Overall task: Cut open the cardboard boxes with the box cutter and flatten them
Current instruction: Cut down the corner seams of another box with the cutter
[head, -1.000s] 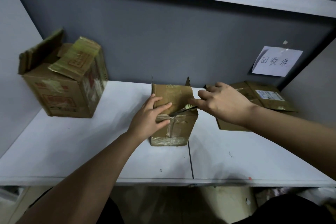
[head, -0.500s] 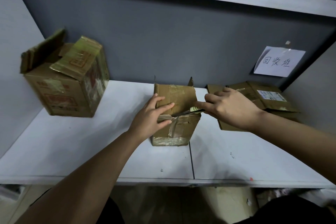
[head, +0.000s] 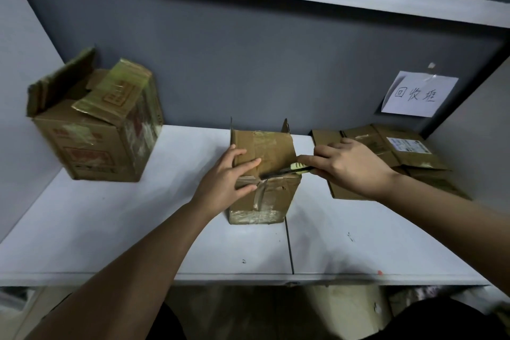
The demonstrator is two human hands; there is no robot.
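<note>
1. The small brown taped cardboard box [head: 263, 174] stands upright at the middle of the white counter [head: 110, 234], and it is the one being worked on. Its top flaps are partly up, but its walls are not yet flattened.
2. The yellow-and-black box cutter [head: 287, 170] lies across the box's near top edge, its dark tip at the clear tape there. By my reading the cut is under way, not finished.
3. The right hand [head: 350, 165] grips the cutter's handle from the right. The left hand [head: 229, 176] presses on the box's left side, fingers spread and fairly straight, steadying it.
4. To the far right lies a pile of flattened brown cardboard [head: 392, 157], which looks like finished work.
5. At far left stands a larger brown printed cardboard box [head: 93, 135] with its flaps open, walls unflattened; this appears to be left to do.
</note>
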